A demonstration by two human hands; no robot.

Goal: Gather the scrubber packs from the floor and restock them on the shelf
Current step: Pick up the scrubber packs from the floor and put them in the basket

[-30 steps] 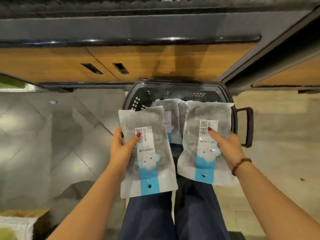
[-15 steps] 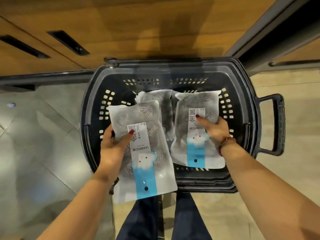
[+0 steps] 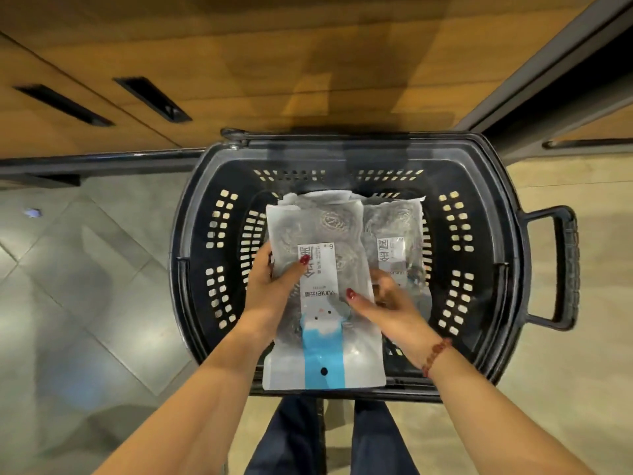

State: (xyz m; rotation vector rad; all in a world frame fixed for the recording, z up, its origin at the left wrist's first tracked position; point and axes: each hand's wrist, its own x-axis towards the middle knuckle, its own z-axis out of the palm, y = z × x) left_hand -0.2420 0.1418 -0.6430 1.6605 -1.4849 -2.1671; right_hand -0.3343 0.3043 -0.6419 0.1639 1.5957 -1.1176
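A clear scrubber pack with a white label and a blue strip hangs over a black plastic basket. My left hand grips its left edge, thumb on the label. My right hand pinches its right edge, thumb on the label and fingers behind the pack. A second scrubber pack lies in the basket just to the right. Only the top edge of a third pack shows behind the one I hold.
The basket stands on a grey tiled floor, its side handle pointing right. A wooden cabinet front with two dark slots rises just beyond it. My legs are below the basket.
The view dropped closer to the basket. My right hand let the right pack lie in the basket and moved left onto the pack in my left hand, which shifted toward the basket's middle.
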